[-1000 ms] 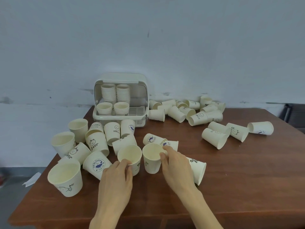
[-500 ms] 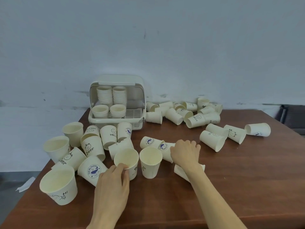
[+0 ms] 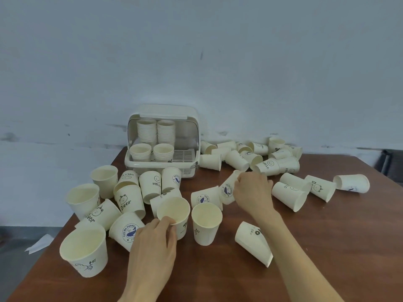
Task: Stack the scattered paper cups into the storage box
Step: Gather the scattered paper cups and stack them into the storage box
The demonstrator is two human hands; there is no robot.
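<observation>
Two bare forearms, left hand (image 3: pixel 152 243) and right hand (image 3: pixel 253 190), no sleeves, rings or watch in view.

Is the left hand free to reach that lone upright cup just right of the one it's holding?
Probably not yet: the left hand pinches the rim of its own cup. The neighbouring upright cup stands unobstructed.

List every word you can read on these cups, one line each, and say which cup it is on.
"Bear": upright cup with a bear face
"HELLO": upside-down cup by the storage box
"Fell Be Funny": whale badge cup beside the left hand
"Hi": near upright cup
"HELLO": lying cup behind the right hand
The badge on the cup the right hand grips is too small to read.
</observation>
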